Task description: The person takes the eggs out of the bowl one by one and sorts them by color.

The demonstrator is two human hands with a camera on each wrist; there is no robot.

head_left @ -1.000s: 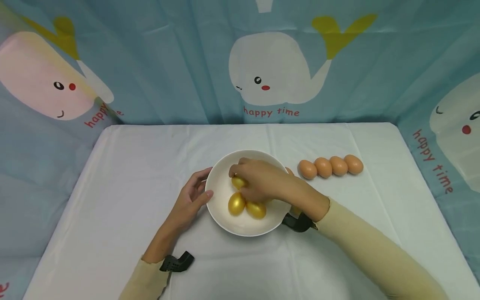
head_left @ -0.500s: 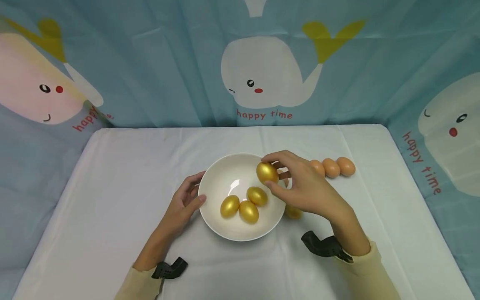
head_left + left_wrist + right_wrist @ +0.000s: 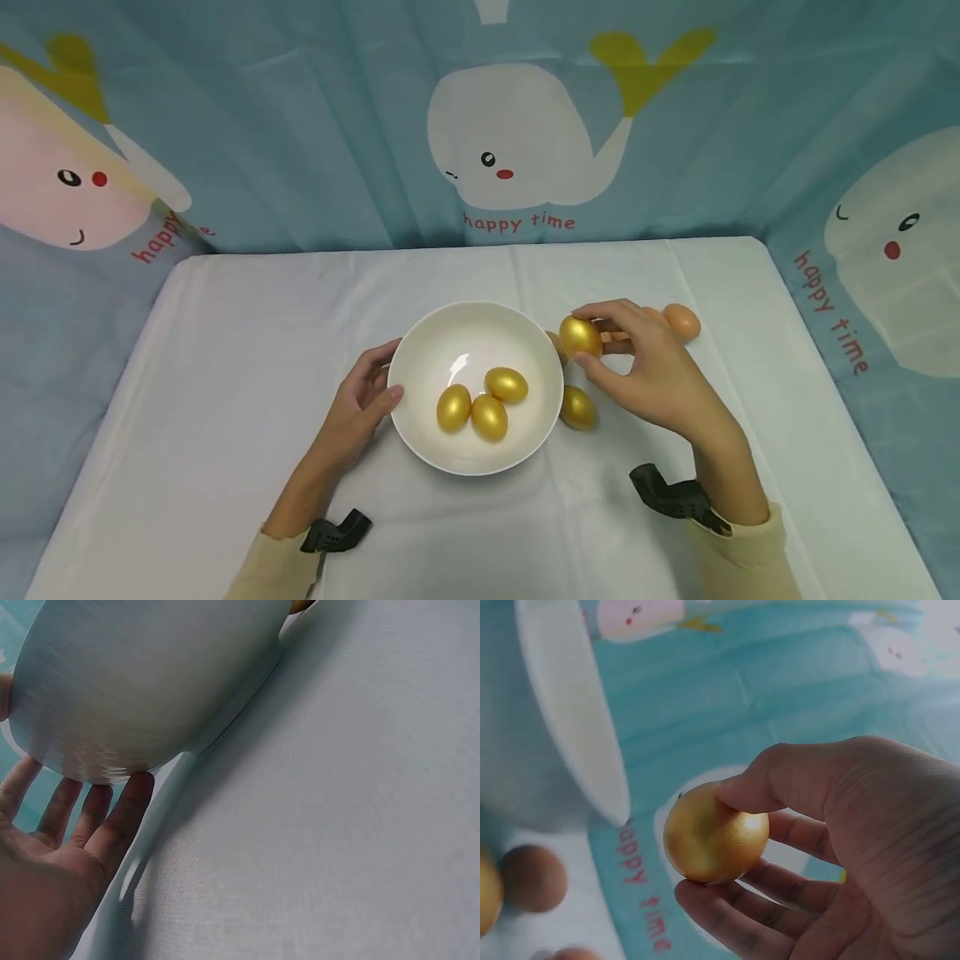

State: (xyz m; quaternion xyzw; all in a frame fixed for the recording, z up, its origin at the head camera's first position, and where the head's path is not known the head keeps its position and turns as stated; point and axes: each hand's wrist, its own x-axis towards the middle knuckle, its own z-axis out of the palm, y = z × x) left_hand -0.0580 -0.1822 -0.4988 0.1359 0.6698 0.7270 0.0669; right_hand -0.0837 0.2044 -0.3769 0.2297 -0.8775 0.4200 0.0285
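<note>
Right hand (image 3: 651,372) pinches gold egg (image 3: 581,337); left hand (image 3: 365,400) steadies bowl (image 3: 420,433).

Gold eggs — five: three in the bowl (image 3: 405,417) by the left hand (image 3: 360,408), one in the right hand (image 3: 652,375), one beside it. Brown eggs — two show behind the right hand. Bowls — one.

Head view looks down — wrist views close; all share the bowl (image 3: 420,350).
</note>
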